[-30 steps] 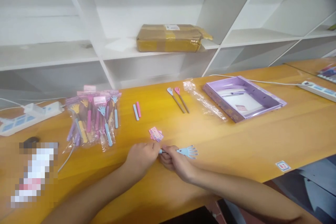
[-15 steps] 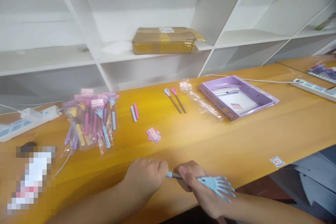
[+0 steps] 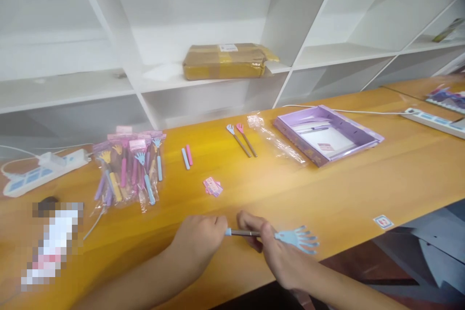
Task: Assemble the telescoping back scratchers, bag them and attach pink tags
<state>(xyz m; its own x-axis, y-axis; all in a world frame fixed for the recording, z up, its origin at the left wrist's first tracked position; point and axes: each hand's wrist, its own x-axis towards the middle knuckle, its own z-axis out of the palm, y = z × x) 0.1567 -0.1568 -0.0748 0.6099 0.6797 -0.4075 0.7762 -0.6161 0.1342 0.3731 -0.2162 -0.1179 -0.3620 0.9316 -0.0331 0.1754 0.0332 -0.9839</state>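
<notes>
My left hand (image 3: 198,240) is wrapped round the handle end of a light-blue back scratcher (image 3: 296,239); most of that handle is hidden in the fist. Its metal rod runs to my right hand (image 3: 271,254), which grips it just short of the claw-shaped head. The head sticks out past the right thumb, above the table. Beyond the hands lie a blue claw rod (image 3: 240,142) and a pink claw rod (image 3: 248,142), side by side without handles. A blue grip sleeve (image 3: 185,159) and a pink one (image 3: 189,155) rest to their left. Small pink cards (image 3: 212,187) lie nearer.
Several bagged back scratchers (image 3: 127,174) are heaped at left, by a white power strip (image 3: 47,172). At right stand a purple open box (image 3: 316,156) and a crumpled clear bag (image 3: 278,140). A taped parcel (image 3: 225,64) sits on the white shelf behind.
More of the metal rod shows between my hands now, and the gap between them is wider. The claw head has tilted flatter. The whole view has shifted slightly.
</notes>
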